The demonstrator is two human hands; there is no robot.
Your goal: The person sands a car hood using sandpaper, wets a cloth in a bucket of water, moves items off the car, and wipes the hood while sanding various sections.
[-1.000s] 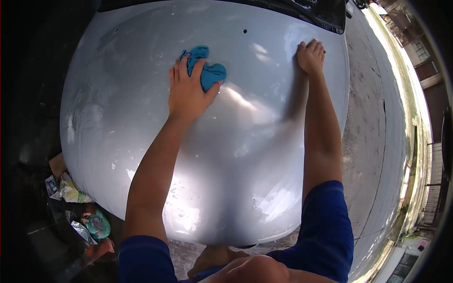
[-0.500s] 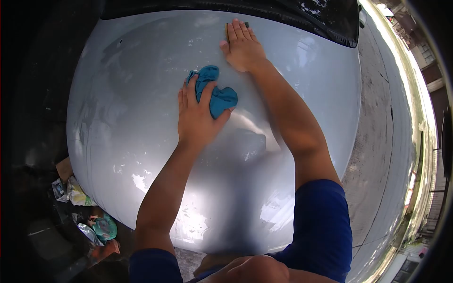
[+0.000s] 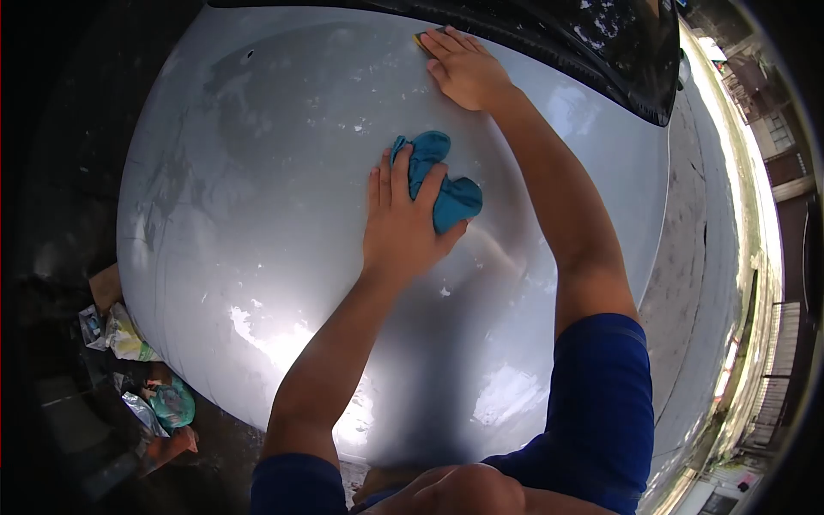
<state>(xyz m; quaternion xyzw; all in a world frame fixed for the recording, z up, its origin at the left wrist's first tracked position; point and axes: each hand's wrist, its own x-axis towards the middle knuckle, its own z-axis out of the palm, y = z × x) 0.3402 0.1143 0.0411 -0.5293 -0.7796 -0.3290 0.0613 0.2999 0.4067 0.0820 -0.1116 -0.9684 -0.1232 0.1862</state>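
A silver car hood [image 3: 283, 189] spreads out in front of me, with smeary, dull patches on its far left part. On the middle of it lies my left hand [image 3: 401, 232], its fingers and thumb closed around a bunched blue cloth [image 3: 457, 204]. Farther up, close to the windshield edge, my right hand [image 3: 470, 75] presses a sponge [image 3: 420, 39] against the hood. Only a small yellowish edge of the sponge shows; my fingers cover the rest.
The dark windshield base [image 3: 592, 64] borders the hood at the far side. To the left, plastic bags [image 3: 174, 402] and other litter lie on the dark ground. Concrete pavement [image 3: 678, 292] runs along the right side.
The view has turned slightly. My left hand with the cloth has slid right and a little toward me over the hood. My right hand remains near the windshield edge with the sponge.
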